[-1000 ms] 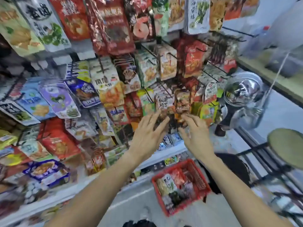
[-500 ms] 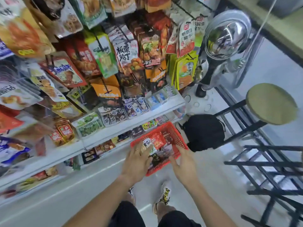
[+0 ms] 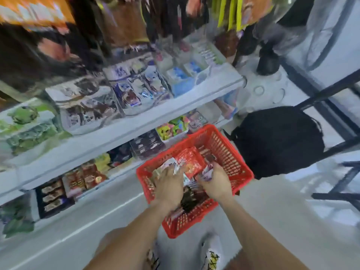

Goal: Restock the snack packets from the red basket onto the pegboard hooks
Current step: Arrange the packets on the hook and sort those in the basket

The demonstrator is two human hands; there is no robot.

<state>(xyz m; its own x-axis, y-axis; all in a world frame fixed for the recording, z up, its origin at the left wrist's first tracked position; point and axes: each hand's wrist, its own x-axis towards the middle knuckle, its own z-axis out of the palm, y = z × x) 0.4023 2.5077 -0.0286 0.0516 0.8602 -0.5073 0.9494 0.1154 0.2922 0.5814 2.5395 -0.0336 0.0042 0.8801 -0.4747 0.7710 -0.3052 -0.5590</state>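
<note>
Both hands are down in the red plastic slatted basket (image 3: 231, 152) on the floor — the left hand (image 3: 169, 187) lies flat, fingers spread on the pile, while the right hand (image 3: 215, 181) curls round a pale purple-edged packet (image 3: 206, 173). Beside them a glossy red snack packet (image 3: 190, 162) tops several others, so by my reckoning plenty remains to hang — the pegboard hooks overhead are a blur above the white metal shelf (image 3: 136, 125).

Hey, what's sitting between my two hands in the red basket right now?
In the head view, a red snack packet lies between the left hand and right hand, with dark packets below it, inside the red basket.
</note>
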